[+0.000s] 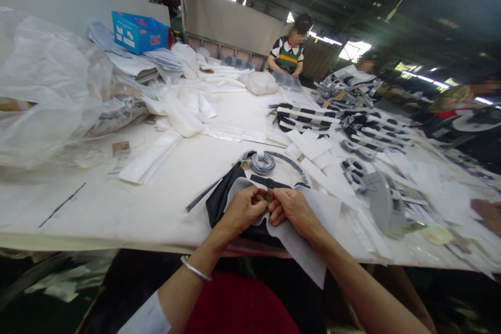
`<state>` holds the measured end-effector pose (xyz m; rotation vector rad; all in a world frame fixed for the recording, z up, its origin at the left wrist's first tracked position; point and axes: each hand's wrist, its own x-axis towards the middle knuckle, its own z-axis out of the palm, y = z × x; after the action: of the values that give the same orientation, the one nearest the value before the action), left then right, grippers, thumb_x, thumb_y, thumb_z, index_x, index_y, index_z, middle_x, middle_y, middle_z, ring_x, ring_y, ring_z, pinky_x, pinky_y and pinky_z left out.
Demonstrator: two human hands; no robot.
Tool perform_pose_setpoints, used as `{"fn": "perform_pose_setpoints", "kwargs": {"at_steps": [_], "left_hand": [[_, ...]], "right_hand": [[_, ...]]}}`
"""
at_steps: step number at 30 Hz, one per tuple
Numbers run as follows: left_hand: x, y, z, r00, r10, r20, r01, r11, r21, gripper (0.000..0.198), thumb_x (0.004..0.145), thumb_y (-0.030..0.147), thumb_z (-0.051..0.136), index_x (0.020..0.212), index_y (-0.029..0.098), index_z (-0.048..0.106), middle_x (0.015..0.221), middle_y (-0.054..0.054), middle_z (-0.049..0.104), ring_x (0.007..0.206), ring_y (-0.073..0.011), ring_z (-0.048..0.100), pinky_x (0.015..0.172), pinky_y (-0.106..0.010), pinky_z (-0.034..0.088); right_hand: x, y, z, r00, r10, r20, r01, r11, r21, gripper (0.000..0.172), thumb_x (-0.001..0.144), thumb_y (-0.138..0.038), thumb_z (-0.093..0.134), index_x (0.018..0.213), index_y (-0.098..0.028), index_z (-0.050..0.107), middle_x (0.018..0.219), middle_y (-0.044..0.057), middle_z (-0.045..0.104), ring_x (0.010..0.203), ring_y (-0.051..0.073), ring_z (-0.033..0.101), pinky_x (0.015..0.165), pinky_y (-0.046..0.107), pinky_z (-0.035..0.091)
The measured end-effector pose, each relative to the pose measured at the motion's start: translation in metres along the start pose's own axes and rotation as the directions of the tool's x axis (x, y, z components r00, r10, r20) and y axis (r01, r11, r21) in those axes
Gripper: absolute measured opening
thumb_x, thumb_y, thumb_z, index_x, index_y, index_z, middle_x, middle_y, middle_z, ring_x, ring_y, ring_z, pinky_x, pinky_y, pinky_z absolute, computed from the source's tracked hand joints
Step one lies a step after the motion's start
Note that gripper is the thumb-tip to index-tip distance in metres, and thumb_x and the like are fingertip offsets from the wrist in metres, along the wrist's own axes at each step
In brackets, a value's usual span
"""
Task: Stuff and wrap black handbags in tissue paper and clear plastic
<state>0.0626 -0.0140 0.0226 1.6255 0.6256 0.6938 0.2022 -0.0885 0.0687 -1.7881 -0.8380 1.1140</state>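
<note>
At the upper left of the frame a slumped clear plastic bag (47, 78) and a blue box (139, 31) sit well back on the white table (117, 214), far from the work. Low in the middle, a black bag (219, 201) lies near the table's front edge with a grey sheet (309, 255) folded over it. The left hand (242, 211) rests on that sheet, thumb and fingertips pinched shut on a small brown piece (269, 197). From here it's too small to say whether it is a tag or a metal fitting. The right hand (293, 209) meets it from the other side, fingers closed on the same piece, knuckles almost touching the left's. I'd say the job wants both wrists planted on the sheet so nothing slides, and only fingertips working. A coiled grey strap (262, 162) lies just behind, and a grey moulded part (381, 201) sits to the right.
</note>
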Motion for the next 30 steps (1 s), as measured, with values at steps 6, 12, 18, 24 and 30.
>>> {"fn": "perform_pose_setpoints", "kwargs": {"at_steps": [6, 12, 18, 24, 30], "left_hand": [[0.001, 0.003, -0.001, 1.0, -0.021, 0.013, 0.021, 0.998, -0.053, 0.034, 0.076, 0.029, 0.058, 0.103, 0.013, 0.069, 0.069, 0.0, 0.066, 0.059, -0.0127, 0.059, 0.053, -0.021, 0.043], [0.001, 0.001, 0.0, 1.0, -0.026, 0.007, 0.026, 0.998, -0.052, 0.034, 0.074, 0.028, 0.058, 0.104, 0.013, 0.069, 0.071, 0.0, 0.068, 0.061, -0.0132, 0.06, 0.055, -0.022, 0.045], [0.002, 0.0, 0.0, 1.0, -0.024, -0.004, 0.023, 0.999, -0.046, 0.033, 0.076, 0.029, 0.058, 0.103, 0.013, 0.069, 0.071, 0.0, 0.067, 0.06, -0.0128, 0.059, 0.055, -0.022, 0.044], [0.0, 0.006, -0.001, 0.998, -0.057, 0.023, 0.06, 0.99, -0.124, 0.036, 0.074, 0.03, 0.06, 0.105, 0.013, 0.068, 0.068, 0.001, 0.067, 0.058, -0.0129, 0.06, 0.054, -0.022, 0.043], [0.0, 0.008, -0.002, 0.997, -0.068, 0.041, 0.073, 0.987, -0.143, 0.036, 0.076, 0.033, 0.062, 0.105, 0.014, 0.069, 0.066, 0.001, 0.066, 0.057, -0.0131, 0.06, 0.054, -0.022, 0.043]], "right_hand": [[-0.003, 0.0, 0.0, 1.0, -0.017, -0.004, 0.017, 1.0, -0.008, 0.035, 0.084, -0.041, 0.049, 0.063, -0.016, 0.06, 0.048, 0.003, 0.062, 0.039, 0.013, 0.059, 0.04, 0.022, 0.05], [-0.004, 0.002, 0.001, 1.0, -0.006, 0.014, 0.005, 0.994, 0.105, 0.04, 0.084, -0.051, 0.052, 0.07, -0.015, 0.064, 0.058, 0.005, 0.067, 0.042, 0.014, 0.061, 0.042, 0.025, 0.052], [-0.005, 0.0, 0.0, 0.999, -0.036, 0.023, 0.034, 0.998, 0.057, 0.041, 0.079, -0.055, 0.062, 0.065, -0.016, 0.06, 0.05, 0.002, 0.062, 0.041, 0.012, 0.058, 0.043, 0.022, 0.05], [-0.012, -0.011, -0.006, 1.0, 0.002, 0.016, -0.002, 0.999, -0.044, 0.03, 0.08, -0.045, 0.059, 0.072, -0.017, 0.064, 0.062, 0.004, 0.069, 0.049, 0.015, 0.064, 0.05, 0.026, 0.055], [-0.025, -0.019, -0.006, 0.94, -0.248, -0.234, 0.153, 0.919, -0.362, 0.022, 0.08, -0.037, 0.061, 0.085, -0.019, 0.073, 0.064, 0.002, 0.071, 0.054, 0.019, 0.068, 0.053, 0.027, 0.054]]}}
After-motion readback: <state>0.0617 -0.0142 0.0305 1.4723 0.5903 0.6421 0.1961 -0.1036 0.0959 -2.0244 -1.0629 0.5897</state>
